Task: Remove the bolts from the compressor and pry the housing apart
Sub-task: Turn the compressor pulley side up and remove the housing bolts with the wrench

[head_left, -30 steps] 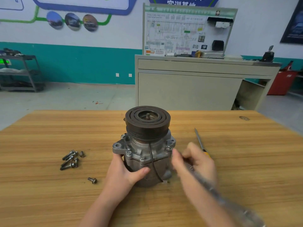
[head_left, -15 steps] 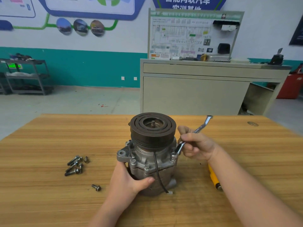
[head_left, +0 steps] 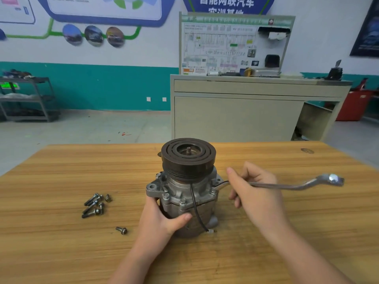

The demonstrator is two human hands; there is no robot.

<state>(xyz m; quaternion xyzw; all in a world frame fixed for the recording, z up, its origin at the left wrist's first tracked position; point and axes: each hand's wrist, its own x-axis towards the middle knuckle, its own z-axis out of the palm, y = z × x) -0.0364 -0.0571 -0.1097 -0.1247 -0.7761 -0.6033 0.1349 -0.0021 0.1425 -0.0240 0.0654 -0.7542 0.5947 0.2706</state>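
Upright near the middle of the wooden bench (head_left: 61, 253) stood one compressor (head_left: 184, 193), its dark grooved pulley (head_left: 188, 155) on top and a black wire (head_left: 194, 208) running down its front to a small white end near the base. Two hands were on the job. The left hand (head_left: 162, 220) gripped the lower left side of the compressor's body, fingers behind it and thumb curled across the front. The right hand (head_left: 254, 189) held one wrench (head_left: 291, 185) by its shank, fingers curled round it; the wrench's near end reached a bolt on the right side of the housing flange, and its far ring end stuck out to the right above the bench. At least three bolt heads (head_left: 183, 200) showed seated along the front of the flange; those round the back could not be counted. To the left of the compressor, well apart from it, lay a cluster of loose bolts (head_left: 94, 206), about four long ones plus one short piece beside them, though the overlap made the count uncertain. One more single bolt (head_left: 121, 230) lay alone, nearer the front edge, between the cluster and the left hand.
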